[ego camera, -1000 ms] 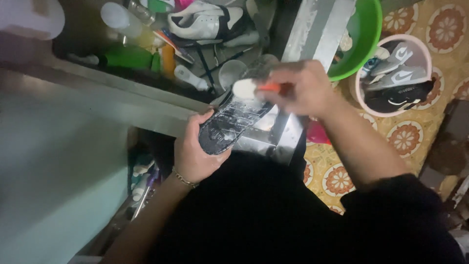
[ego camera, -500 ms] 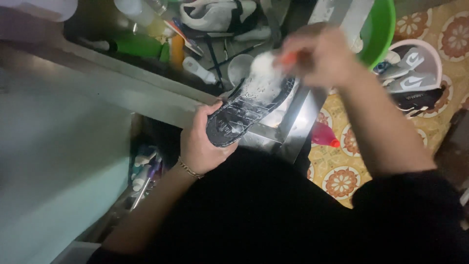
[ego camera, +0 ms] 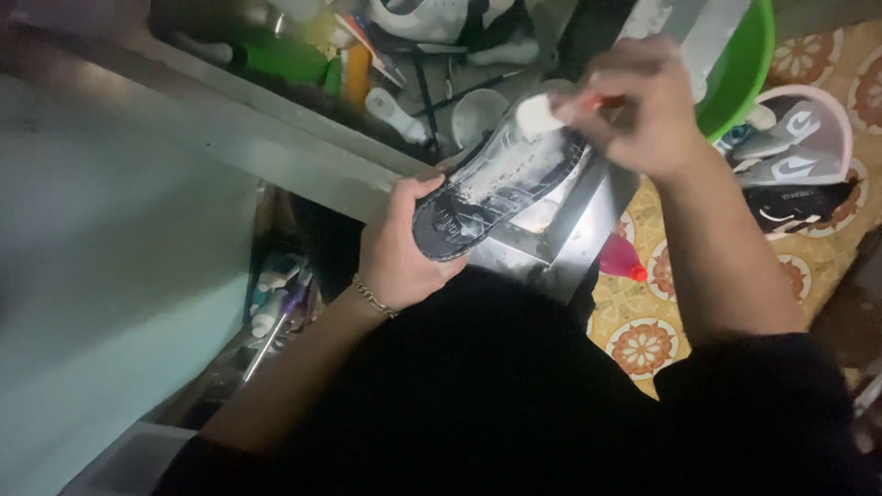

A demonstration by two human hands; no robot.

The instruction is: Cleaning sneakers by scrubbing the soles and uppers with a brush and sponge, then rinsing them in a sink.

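Note:
My left hand (ego camera: 397,250) grips the heel end of a dark shoe (ego camera: 496,188), held sole up over a metal sink edge (ego camera: 551,241); the sole is covered with white foam. My right hand (ego camera: 648,108) holds a small brush with an orange handle and white head (ego camera: 537,115), its head pressed on the toe end of the sole. A thin chain bracelet sits on my left wrist.
The sink (ego camera: 303,115) behind holds white sneakers (ego camera: 432,18), a green bottle (ego camera: 280,57) and other items. A green basin (ego camera: 740,69) stands at the right, beside a pink tub with shoes (ego camera: 799,161). A red bottle (ego camera: 620,260) lies on the patterned floor.
The brush has moved along the sole toward the toe with scrubbing strokes. The shoe has tilted a little in my left hand, and the camera view has shifted.

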